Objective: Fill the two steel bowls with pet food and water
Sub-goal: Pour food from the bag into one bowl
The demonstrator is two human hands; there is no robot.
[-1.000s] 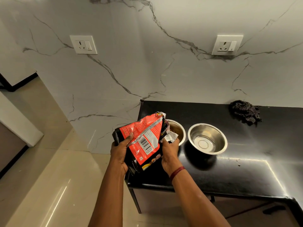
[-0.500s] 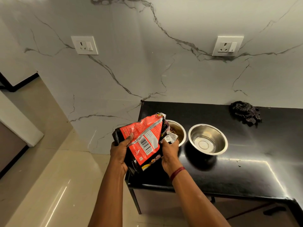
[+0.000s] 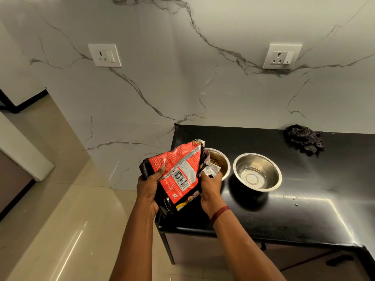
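Observation:
A red and black pet food bag (image 3: 178,171) is tilted with its torn mouth over the left steel bowl (image 3: 220,162), which holds brown kibble. My left hand (image 3: 149,186) grips the bag's lower end, thumb on its red face. My right hand (image 3: 210,188) holds the bag near its silvery torn opening. The right steel bowl (image 3: 257,171) stands beside the left one on the black counter (image 3: 284,209), with nothing in it that I can make out. The bag hides the left half of the left bowl.
A dark crumpled cloth (image 3: 303,139) lies at the counter's back by the marble wall. Two wall sockets (image 3: 104,55) (image 3: 282,56) sit above. A few crumbs (image 3: 295,201) lie on the counter right of the bowls. Beige tiled floor (image 3: 60,220) spreads to the left.
Hardly anything has changed; both hands keep the bag tilted over the left bowl in the same pose.

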